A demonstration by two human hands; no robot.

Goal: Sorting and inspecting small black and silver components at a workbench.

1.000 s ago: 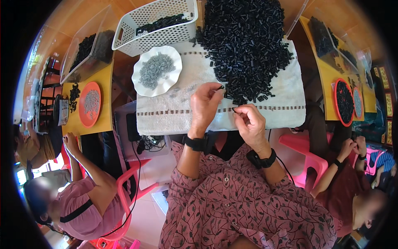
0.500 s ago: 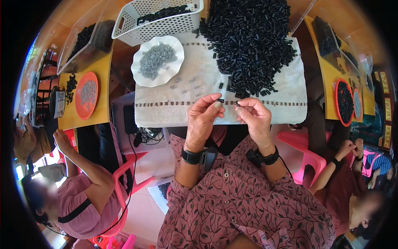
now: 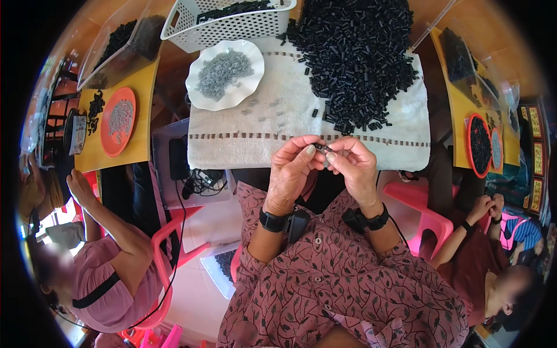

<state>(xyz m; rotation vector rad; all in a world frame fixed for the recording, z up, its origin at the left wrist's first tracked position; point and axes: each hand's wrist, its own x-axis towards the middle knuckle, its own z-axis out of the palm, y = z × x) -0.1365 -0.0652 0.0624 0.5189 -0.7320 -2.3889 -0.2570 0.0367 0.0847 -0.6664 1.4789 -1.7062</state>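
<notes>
My left hand [image 3: 288, 173] is closed in a pinch on a small black plastic piece [image 3: 318, 146] at the front edge of the towel-covered table. Against it, my right hand [image 3: 358, 174] is closed with thumb and forefinger together. Whatever the right fingertips hold is too small and covered to name. Just beyond my hands spreads a big heap of short black plastic pieces [image 3: 360, 64]. A white wavy-rimmed plate [image 3: 256, 75] at the left carries a pile of small translucent grey pieces [image 3: 225, 72]. Several similar pieces [image 3: 272, 106] lie loose on the white towel [image 3: 232, 153].
Behind the plate stands a white perforated basket [image 3: 232, 32] with black parts inside. Yellow side tables hold an orange plate [image 3: 106, 136] at left and a red-rimmed tray [image 3: 470, 156] at right. Co-workers sit on both sides, on pink chairs [image 3: 429, 214]. A black cable [image 3: 184, 232] hangs at left.
My hands have come together, so the fingertips that were apart now meet at the black piece. The whole view has shifted slightly.
</notes>
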